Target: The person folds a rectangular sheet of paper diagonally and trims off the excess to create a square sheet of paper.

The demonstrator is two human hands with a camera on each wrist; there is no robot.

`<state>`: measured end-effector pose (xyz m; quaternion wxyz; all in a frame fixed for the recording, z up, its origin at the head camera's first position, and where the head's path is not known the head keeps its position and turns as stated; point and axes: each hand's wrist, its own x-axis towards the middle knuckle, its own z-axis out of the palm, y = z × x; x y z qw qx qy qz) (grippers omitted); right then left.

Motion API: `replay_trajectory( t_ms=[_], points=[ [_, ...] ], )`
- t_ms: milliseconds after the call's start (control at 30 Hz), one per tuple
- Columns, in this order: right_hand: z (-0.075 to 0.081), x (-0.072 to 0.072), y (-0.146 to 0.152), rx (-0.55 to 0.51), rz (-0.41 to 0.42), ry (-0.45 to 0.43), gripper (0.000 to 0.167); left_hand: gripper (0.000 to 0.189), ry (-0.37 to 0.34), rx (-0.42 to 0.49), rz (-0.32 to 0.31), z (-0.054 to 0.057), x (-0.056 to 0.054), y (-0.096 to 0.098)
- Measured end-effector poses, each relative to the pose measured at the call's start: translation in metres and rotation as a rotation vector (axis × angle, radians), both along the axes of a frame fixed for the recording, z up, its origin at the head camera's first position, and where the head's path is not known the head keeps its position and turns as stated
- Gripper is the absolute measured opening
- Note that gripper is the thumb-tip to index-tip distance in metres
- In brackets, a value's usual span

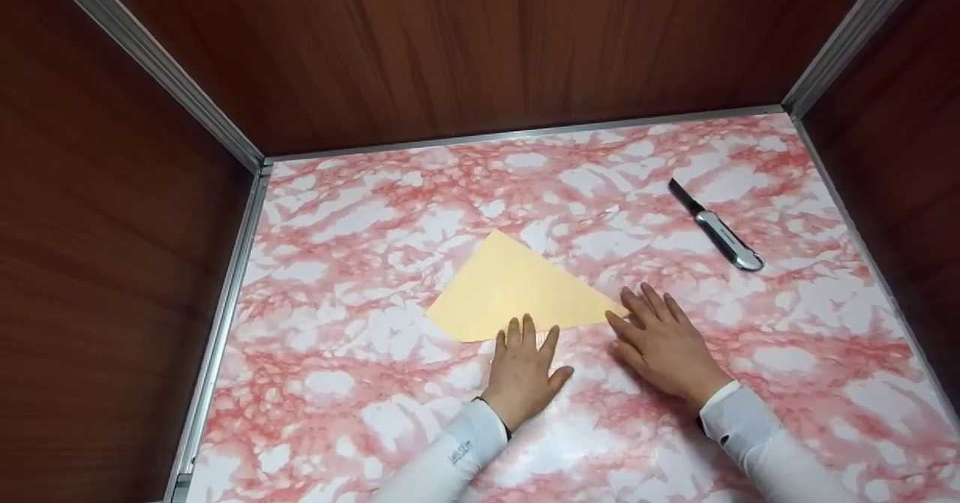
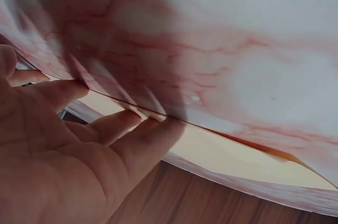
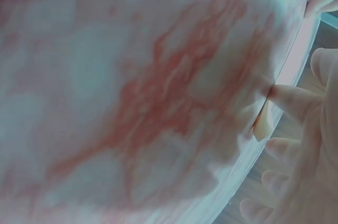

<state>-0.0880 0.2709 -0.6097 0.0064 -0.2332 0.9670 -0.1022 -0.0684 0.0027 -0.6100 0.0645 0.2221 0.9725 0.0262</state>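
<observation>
A folded sheet of pale yellow paper [image 1: 510,285] lies on the table in the head view, its long edge towards me and a pointed corner at the right. My left hand [image 1: 521,375] has its fingers spread, and the fingertips rest on that near edge. In the left wrist view the paper [image 2: 222,155] shows a slightly raised edge to one side of the left hand [image 2: 79,145]. My right hand [image 1: 667,345] touches the right corner with its index finger, the other fingers extended. The right wrist view shows the corner of the paper [image 3: 263,123] beside the right hand [image 3: 311,145].
A knife [image 1: 724,241] with a dark blade and a silver-and-black handle lies beyond my right hand. The table [image 1: 337,405] has a red-and-white marbled top. Dark wood panels [image 1: 465,53] with metal edging enclose it at the back and both sides.
</observation>
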Motion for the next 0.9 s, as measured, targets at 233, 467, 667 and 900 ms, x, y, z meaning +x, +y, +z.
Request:
replay_trajectory(
  t_ms=[233,467,667,900],
  points=[
    [-0.001,0.007,-0.001,-0.021,0.014,0.039,0.051,0.073,0.038,-0.041,0.015,0.001,0.0,0.006],
    [0.003,0.006,0.008,-0.018,-0.008,0.051,0.048,0.074,0.027,-0.063,0.025,0.002,0.0,0.003],
    [0.01,0.008,0.021,0.014,-0.065,-0.024,0.05,0.074,0.022,-0.067,0.018,0.003,0.0,0.002],
    [0.013,0.012,0.032,0.0,-0.139,-0.095,0.056,0.075,-0.019,-0.069,0.038,0.001,0.002,0.0]
  ],
)
